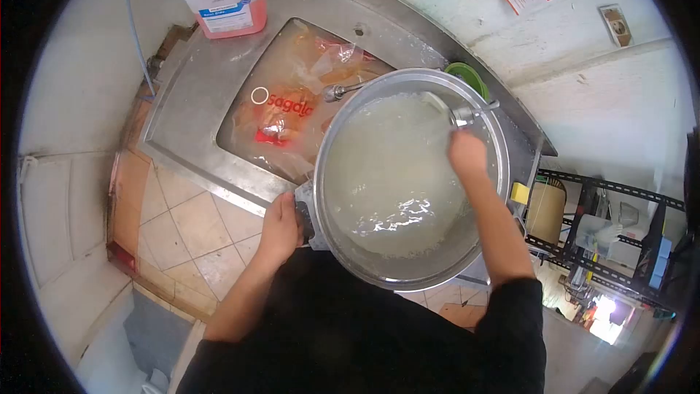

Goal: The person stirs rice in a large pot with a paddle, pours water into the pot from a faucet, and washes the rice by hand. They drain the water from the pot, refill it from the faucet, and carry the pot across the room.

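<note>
A large metal pot (326, 153) full of cloudy, whitish water (386, 164) stands at the edge of the steel sink counter. My left hand (282, 226) is wrapped around the pot's side handle (312, 211) at its near left. Over the far right part of the pot, my right hand (467, 152) is closed, close against a metal tap-like fitting (464, 114) with a lever. Whether these fingers grip the fitting or something below it is hidden. Light glints on the rippled water surface.
Left of the pot, the sink basin holds a printed plastic bag (292, 106) under a second tap (334, 93). A jug of pink liquid (226, 0) stands on the counter. Behind the pot sits a green bowl (470, 76). A yellow sponge (519, 192) and black shelving (583, 233) are to the right.
</note>
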The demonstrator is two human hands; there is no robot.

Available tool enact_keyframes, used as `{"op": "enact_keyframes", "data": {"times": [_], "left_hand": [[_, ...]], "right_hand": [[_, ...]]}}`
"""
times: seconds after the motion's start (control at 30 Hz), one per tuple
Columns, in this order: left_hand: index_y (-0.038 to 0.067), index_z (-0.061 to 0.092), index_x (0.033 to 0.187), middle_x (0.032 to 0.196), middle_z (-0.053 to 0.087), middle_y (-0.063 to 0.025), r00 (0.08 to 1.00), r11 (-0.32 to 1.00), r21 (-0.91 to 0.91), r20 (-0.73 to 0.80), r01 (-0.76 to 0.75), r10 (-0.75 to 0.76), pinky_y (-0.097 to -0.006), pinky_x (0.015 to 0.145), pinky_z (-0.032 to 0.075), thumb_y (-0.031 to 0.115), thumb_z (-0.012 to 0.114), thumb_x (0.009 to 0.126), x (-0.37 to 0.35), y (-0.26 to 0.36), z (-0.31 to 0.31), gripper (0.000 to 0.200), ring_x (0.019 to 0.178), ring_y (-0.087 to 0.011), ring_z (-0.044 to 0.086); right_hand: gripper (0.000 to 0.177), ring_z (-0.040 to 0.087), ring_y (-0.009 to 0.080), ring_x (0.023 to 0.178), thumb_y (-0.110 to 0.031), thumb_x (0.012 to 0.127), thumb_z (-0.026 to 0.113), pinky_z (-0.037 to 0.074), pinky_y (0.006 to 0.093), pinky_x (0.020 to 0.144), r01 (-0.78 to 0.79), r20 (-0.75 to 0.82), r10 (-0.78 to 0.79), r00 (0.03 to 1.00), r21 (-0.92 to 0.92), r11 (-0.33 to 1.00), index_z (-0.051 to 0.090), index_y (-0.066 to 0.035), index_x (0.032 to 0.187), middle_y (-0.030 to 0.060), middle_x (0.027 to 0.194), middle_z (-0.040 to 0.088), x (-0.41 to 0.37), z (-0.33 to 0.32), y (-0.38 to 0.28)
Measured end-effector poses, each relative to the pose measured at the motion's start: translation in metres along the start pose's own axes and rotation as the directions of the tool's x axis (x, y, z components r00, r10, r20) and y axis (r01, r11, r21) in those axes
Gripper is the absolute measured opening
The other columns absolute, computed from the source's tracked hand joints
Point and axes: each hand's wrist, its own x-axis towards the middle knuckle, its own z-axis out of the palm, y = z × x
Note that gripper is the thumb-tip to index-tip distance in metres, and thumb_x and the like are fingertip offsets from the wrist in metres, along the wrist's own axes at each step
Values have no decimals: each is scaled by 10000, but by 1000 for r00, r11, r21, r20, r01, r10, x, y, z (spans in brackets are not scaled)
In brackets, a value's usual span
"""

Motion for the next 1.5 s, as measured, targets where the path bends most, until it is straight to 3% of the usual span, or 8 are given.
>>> {"op": "enact_keyframes", "data": {"times": [0.63,0.83,0.97,1.03,1.17,1.23,1.4,1.5], "left_hand": [[125,369,811,566,312,29,998,996,-55,-10,67,-68,-252,341,253,361,338,1053,7,-13,-13,339,407,-84,297],[73,458,862,595,415,-8,995,992,-67,8,104,-104,-276,371,348,373,352,1045,4,2,-10,367,431,-109,408],[131,379,823,583,332,26,998,996,-55,15,65,-64,-253,353,266,379,356,1046,4,2,-5,335,405,-87,295],[132,384,828,587,333,21,996,995,-64,57,71,-67,-248,356,264,380,356,1045,9,5,-8,331,407,-90,294],[84,426,855,572,393,-2,989,984,-108,55,141,-136,-283,357,339,375,346,1047,7,12,-10,357,408,-106,382],[90,432,852,568,389,5,989,985,-100,61,142,-136,-271,354,315,369,348,1049,2,14,-5,351,406,-104,371],[107,411,841,571,381,14,994,992,-75,53,96,-92,-265,357,293,385,361,1045,9,12,-7,349,412,-97,355],[133,395,825,579,347,23,986,973,-166,74,163,-152,-253,348,258,367,354,1047,5,5,-12,326,421,-85,323]], "right_hand": [[146,658,389,756,-192,878,548,527,503,667,41,-248,8,969,192,981,653,-91,894,189,846,674,8,50,28],[166,645,400,658,-196,890,551,525,505,596,456,-412,-348,842,199,867,641,-57,893,200,762,658,-2,45,-26],[168,661,356,691,-189,916,532,538,476,630,57,-275,9,961,229,972,665,-88,900,156,849,687,16,47,-4],[201,657,358,679,-209,939,528,533,495,618,588,-534,-410,740,218,779,667,-78,878,165,846,685,22,67,-49],[216,649,368,653,-217,948,521,528,503,593,612,-554,-403,728,261,747,669,-85,861,177,836,682,6,51,-32],[204,651,351,652,-225,936,530,538,467,594,209,-365,-133,921,177,962,675,-91,882,158,820,680,12,43,10],[167,653,328,638,-239,910,561,512,444,540,672,-443,-570,693,110,732,669,-112,921,140,787,672,4,46,-71],[133,658,313,662,-225,885,579,519,431,566,556,-309,-536,786,-27,831,662,-129,925,131,789,672,23,58,-7]]}}
